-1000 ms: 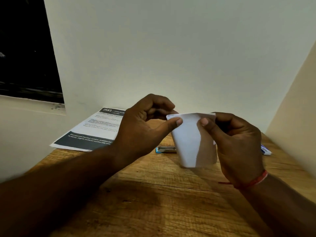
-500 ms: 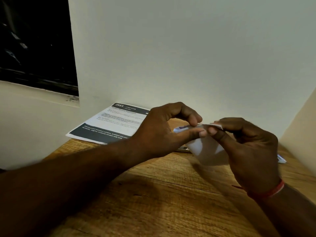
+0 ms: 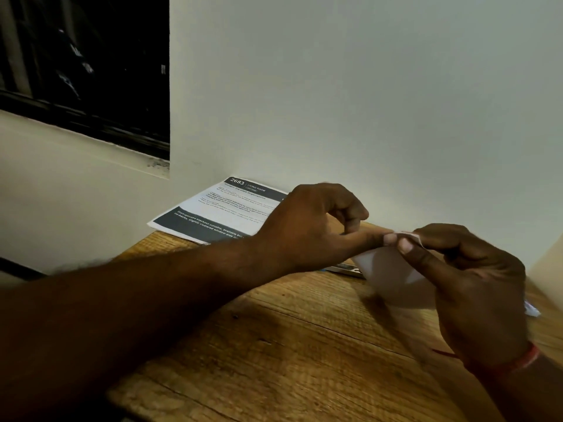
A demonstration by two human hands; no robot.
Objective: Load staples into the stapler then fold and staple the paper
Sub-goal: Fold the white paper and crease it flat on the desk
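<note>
Over the wooden table (image 3: 274, 345), both hands are pinching the folded paper (image 3: 393, 275) along its top edge, left hand (image 3: 307, 229) and right hand (image 3: 475, 278) meeting there; the stapler (image 3: 344, 267) is lying just behind, nearer the left.

Dim white wall (image 3: 350, 102), dark window (image 3: 82, 62), wooden table (image 3: 289, 345).

The printed sheet (image 3: 222, 210) on the worktop (image 3: 289, 345) reads "2683" and "LIVING ROOM" in its dark header; smaller print is illegible.
</note>
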